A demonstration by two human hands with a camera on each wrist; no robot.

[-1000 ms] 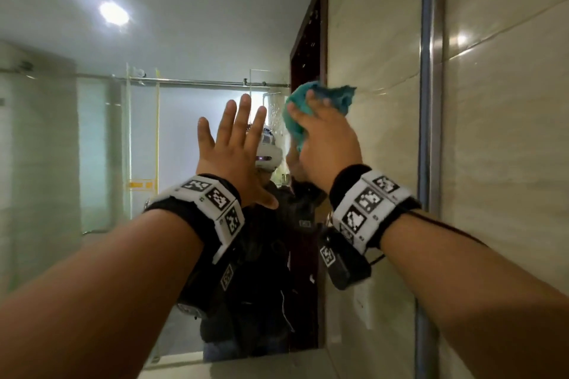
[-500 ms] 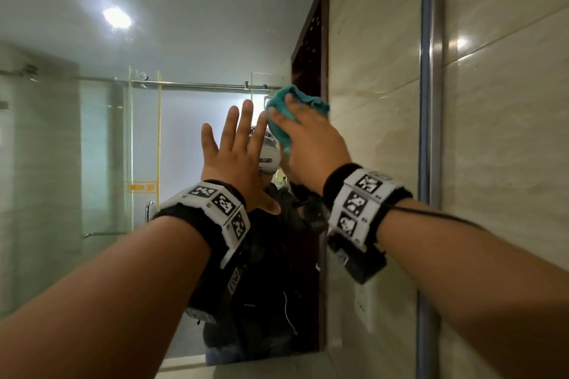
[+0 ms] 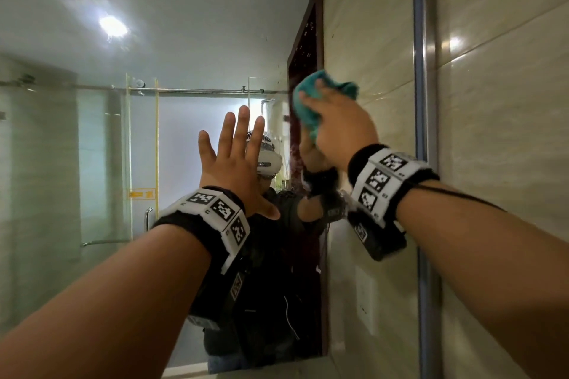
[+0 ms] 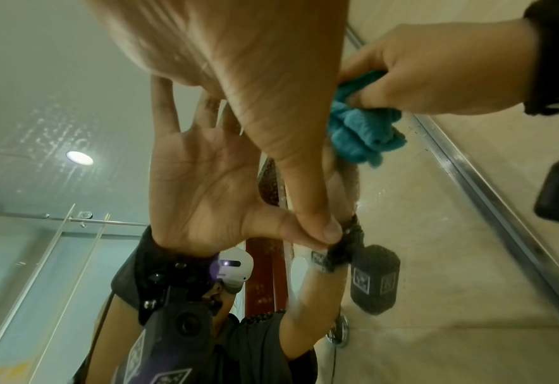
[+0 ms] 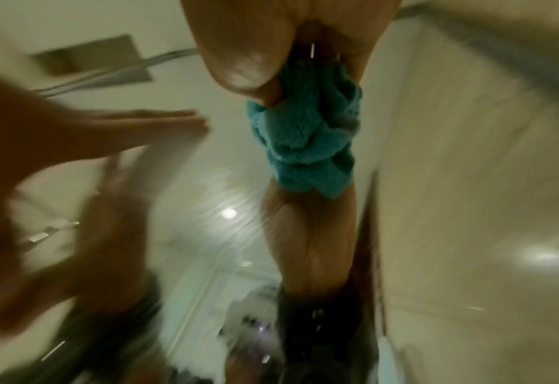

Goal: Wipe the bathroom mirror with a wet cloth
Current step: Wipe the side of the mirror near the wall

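The bathroom mirror (image 3: pixel 184 24) fills most of the head view, with water spots on the glass. My left hand (image 3: pixel 234 160) lies flat on it with straight, spread fingers; in the left wrist view its thumb (image 4: pixel 317 220) touches the glass. Up and to the right, my right hand (image 3: pixel 341 123) grips a bunched teal cloth (image 3: pixel 304 108) and presses it against the mirror. The cloth (image 4: pixel 360 135) bulges out below the right hand (image 4: pixel 435 78). In the blurred right wrist view the cloth (image 5: pixel 304 145) sits between my curled fingers and the glass.
A vertical metal strip (image 3: pixel 425 101) borders the mirror on the right, with beige wall tiles (image 3: pixel 508 163) beyond it. The mirror's lower edge (image 3: pixel 246 369) runs along the bottom. The glass reflects a person, a glass shower door, a dark door and a ceiling light.
My right hand swept the cloth left toward the left hand, then back right and slightly higher. The left hand has stayed flat on the glass.
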